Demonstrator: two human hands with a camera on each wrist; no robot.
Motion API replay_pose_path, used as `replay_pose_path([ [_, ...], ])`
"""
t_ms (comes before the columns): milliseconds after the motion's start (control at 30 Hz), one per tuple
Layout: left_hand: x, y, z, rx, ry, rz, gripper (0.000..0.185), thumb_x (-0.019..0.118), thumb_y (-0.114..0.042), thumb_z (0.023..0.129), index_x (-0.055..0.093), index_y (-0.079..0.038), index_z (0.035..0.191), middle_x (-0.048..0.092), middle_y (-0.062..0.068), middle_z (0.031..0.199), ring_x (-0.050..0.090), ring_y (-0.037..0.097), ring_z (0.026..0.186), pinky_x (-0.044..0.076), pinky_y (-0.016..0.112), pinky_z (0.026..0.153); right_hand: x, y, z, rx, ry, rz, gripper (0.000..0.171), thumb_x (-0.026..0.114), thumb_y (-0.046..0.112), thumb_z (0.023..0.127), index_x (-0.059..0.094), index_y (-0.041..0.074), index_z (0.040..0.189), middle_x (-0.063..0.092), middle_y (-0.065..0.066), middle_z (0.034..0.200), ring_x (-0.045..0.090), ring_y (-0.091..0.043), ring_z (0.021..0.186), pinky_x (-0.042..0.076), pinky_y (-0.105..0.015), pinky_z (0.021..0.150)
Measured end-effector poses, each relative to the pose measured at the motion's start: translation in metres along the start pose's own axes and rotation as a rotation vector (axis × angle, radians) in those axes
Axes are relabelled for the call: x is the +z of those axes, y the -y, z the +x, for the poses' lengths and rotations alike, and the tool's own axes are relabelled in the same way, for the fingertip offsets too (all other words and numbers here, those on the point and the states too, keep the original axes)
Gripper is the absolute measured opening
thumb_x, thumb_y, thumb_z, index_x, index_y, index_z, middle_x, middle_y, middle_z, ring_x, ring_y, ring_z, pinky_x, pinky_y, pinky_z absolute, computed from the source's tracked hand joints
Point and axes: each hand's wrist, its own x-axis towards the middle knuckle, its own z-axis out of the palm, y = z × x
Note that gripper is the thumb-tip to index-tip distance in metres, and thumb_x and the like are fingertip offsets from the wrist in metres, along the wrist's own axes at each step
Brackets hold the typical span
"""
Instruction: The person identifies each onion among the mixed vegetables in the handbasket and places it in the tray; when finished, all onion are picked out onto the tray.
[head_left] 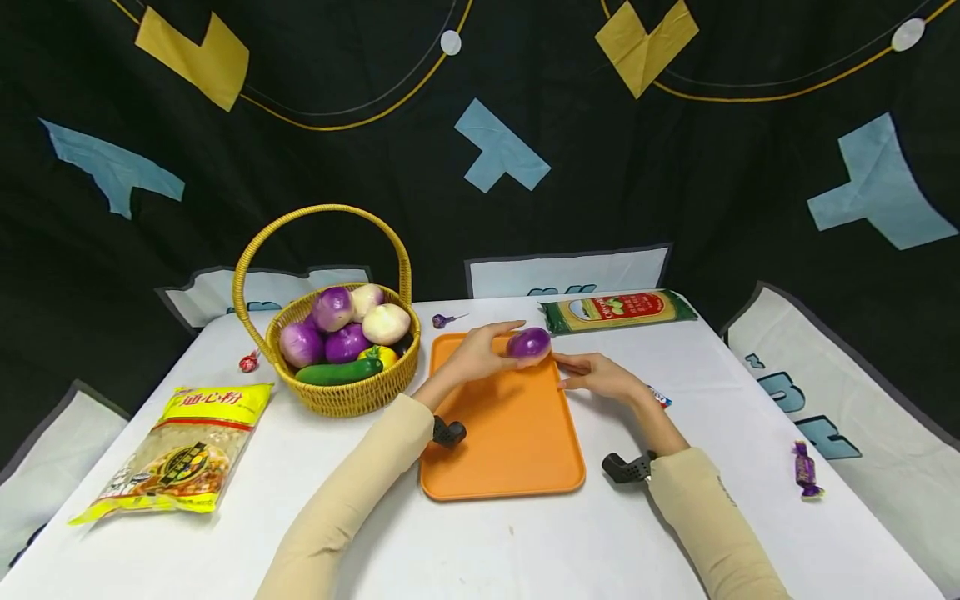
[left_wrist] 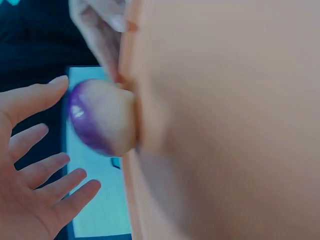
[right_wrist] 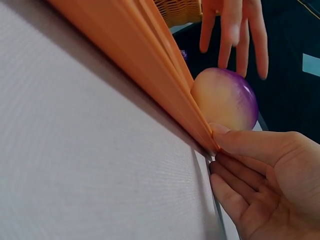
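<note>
A purple-and-white turnip (head_left: pixel 529 342) sits at the far right corner of an orange tray (head_left: pixel 502 450). My left hand (head_left: pixel 480 354) reaches over the tray beside the turnip. In the left wrist view its fingers are spread, and the thumb tip comes right up to the turnip's purple side (left_wrist: pixel 85 117). My right hand (right_wrist: pixel 270 180) pinches the tray's rim near that corner, thumb on top and fingers along the outside, just below the turnip in the right wrist view.
Left of the tray stands a yellow wicker basket (head_left: pixel 360 404) of vegetables with a tall handle. A pasta bag (head_left: pixel 187 450) lies at the left, a green noodle pack (head_left: pixel 618 311) behind the tray. Wrapped candies lie about, including a purple one (head_left: pixel 806 471) at the right.
</note>
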Motion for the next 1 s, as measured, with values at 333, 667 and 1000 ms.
replay_pose_path([
  [333,-0.030,-0.014,-0.041,0.080,0.038,-0.059,0.059,0.077,-0.023,0.083,0.055,-0.011,0.137,0.053,0.005,0.139,0.046,0.028,0.129,0.044,0.050,0.099,-0.001,0.000,-0.002,-0.037,0.017,-0.041,0.064,0.067,0.018,0.090,0.038,-0.002,0.144,0.037,-0.021,0.147,0.037,-0.034,0.135,0.029,-0.044,0.111],
  [667,-0.083,-0.006,-0.073,0.106,-0.036,-0.010,0.058,0.079,-0.020,0.082,0.057,-0.010,0.134,0.055,0.008,0.137,0.049,0.028,0.124,0.045,0.050,0.097,0.001,-0.002,0.000,-0.005,0.019,0.005,0.062,0.066,0.011,0.090,0.038,-0.002,0.144,0.036,-0.020,0.148,0.035,-0.034,0.136,0.028,-0.043,0.111],
  [1000,-0.145,0.014,-0.079,0.041,-0.015,0.179,0.052,0.076,-0.017,0.083,0.058,-0.011,0.132,0.059,0.011,0.130,0.056,0.032,0.109,0.046,0.050,0.095,0.002,-0.002,0.000,0.007,0.001,-0.003,0.060,0.066,0.010,0.091,0.039,0.000,0.144,0.037,-0.019,0.148,0.036,-0.033,0.136,0.028,-0.043,0.111],
])
